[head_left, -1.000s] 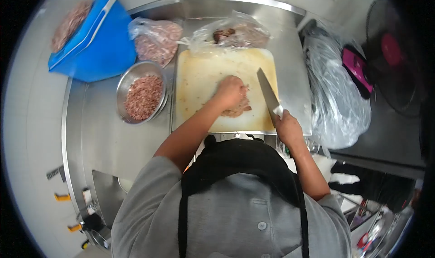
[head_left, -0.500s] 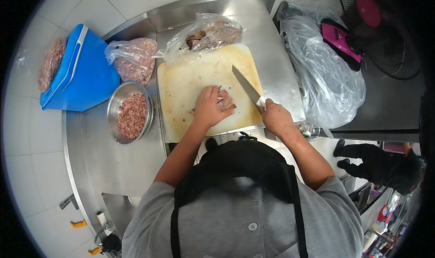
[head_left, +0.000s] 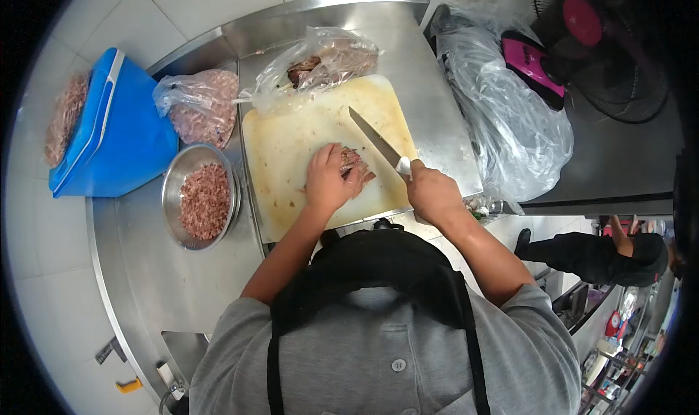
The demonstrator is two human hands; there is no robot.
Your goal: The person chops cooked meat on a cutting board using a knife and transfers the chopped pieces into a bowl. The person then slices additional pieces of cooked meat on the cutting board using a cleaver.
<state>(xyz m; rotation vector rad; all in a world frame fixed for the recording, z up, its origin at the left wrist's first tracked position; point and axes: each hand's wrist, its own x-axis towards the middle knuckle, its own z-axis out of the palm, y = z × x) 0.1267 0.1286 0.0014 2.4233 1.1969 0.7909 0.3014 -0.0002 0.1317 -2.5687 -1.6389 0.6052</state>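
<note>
My left hand (head_left: 329,180) rests on a small pile of sliced meat (head_left: 355,169) on the yellowed white cutting board (head_left: 277,145), with its thumb and fingers curved round the pile's left side. The pile is partly hidden under the fingers. My right hand (head_left: 434,191) grips the white handle of a large knife (head_left: 375,136) near the board's right edge. The blade points up and to the left over the board, to the right of the meat, and does not touch it.
Left of the board stands a metal bowl of chopped meat (head_left: 204,200), with a bag of ground meat (head_left: 204,109) and a blue cooler (head_left: 116,131) behind. A bag of darker meat (head_left: 320,64) overlaps the board's back edge. Plastic bags (head_left: 502,116) lie right; a person (head_left: 597,257) stands beyond.
My left hand has come down from a closed shape above the meat to spread around its left side. The knife blade has swung a little closer to the pile. The camera view has shifted.
</note>
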